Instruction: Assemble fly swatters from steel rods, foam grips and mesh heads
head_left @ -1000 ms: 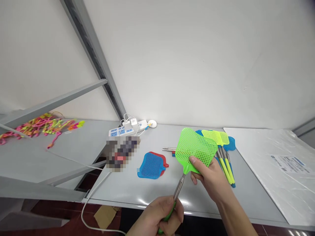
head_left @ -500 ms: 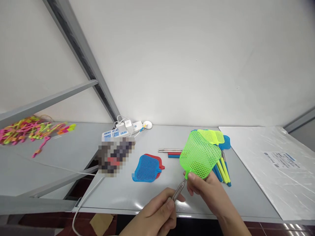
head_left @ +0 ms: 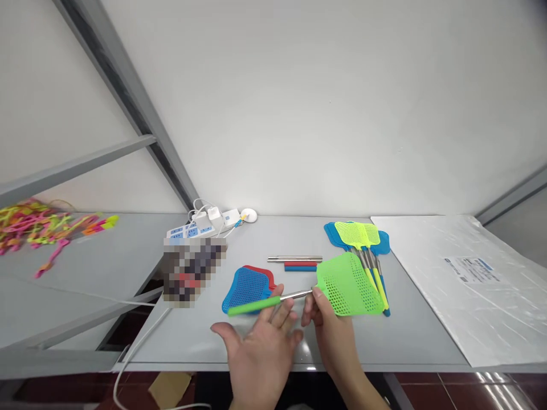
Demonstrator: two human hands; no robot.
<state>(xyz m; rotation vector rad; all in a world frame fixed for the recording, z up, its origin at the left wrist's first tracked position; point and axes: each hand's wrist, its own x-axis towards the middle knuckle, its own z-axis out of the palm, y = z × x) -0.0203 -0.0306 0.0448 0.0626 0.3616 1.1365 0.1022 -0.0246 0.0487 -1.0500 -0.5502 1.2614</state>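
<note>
My right hand (head_left: 332, 336) pinches a green fly swatter (head_left: 351, 285) at the neck, where the mesh head joins the metal rod. Its green grip points to the left. Just below that grip and rod, my left hand (head_left: 262, 353) lies palm up with fingers spread, the fingertips close to the rod; whether they touch it I cannot tell. Left of the hands lie a blue swatter head (head_left: 245, 287) and a red swatter head (head_left: 265, 274), overlapping. Behind the hands are metal rods (head_left: 294, 259), a red grip tube (head_left: 300, 264) and a blue grip tube (head_left: 300, 269).
Several swatters with yellow heads (head_left: 356, 233) and blue heads (head_left: 383, 244) are piled at the back right, beside a white wrapped package (head_left: 453, 302). A power strip (head_left: 192, 232) with plugs and cables sits back left. Colourful cords (head_left: 55, 228) lie on the left table.
The swatter has turned to lie sideways, its green grip now showing at left. My left hand has let go of the rod and spread its fingers. The view has shifted slightly.
</note>
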